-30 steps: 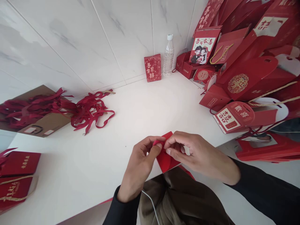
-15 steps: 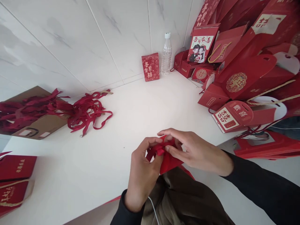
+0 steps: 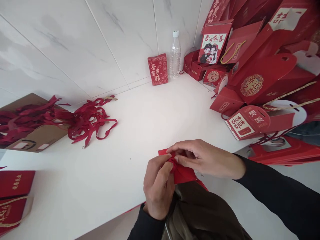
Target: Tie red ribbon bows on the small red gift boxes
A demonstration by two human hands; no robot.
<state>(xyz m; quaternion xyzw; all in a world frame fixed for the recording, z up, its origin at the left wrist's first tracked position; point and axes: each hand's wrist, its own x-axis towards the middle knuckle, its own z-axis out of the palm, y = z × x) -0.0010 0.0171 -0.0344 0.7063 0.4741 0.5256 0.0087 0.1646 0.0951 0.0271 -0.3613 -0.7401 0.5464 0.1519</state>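
A small red paper box (image 3: 183, 174) is at the table's front edge, close to my lap and partly covered by both hands. Dark red ribbon (image 3: 173, 162) is bunched on top of it. The fingers of my left hand (image 3: 159, 181) pinch the ribbon from the left. From the right, my right hand (image 3: 200, 155) curves over the box with thumb and fingers closed on the ribbon. The fingertips hide most of the ribbon's shape, so whether it is knotted does not show.
At the left, a cardboard box (image 3: 53, 133) overflows with red ribbons (image 3: 93, 116). Red gift boxes (image 3: 257, 90) pile up on the right. A water bottle (image 3: 175, 55) and a small red box (image 3: 158, 70) stand by the wall. Another red bag (image 3: 15, 190) sits at the lower left of the white table (image 3: 87, 186).
My left hand has rolled inward, its thumb and fingers now closer together on the ribbon. More of the red box shows at its upper left. The view has shifted slightly.
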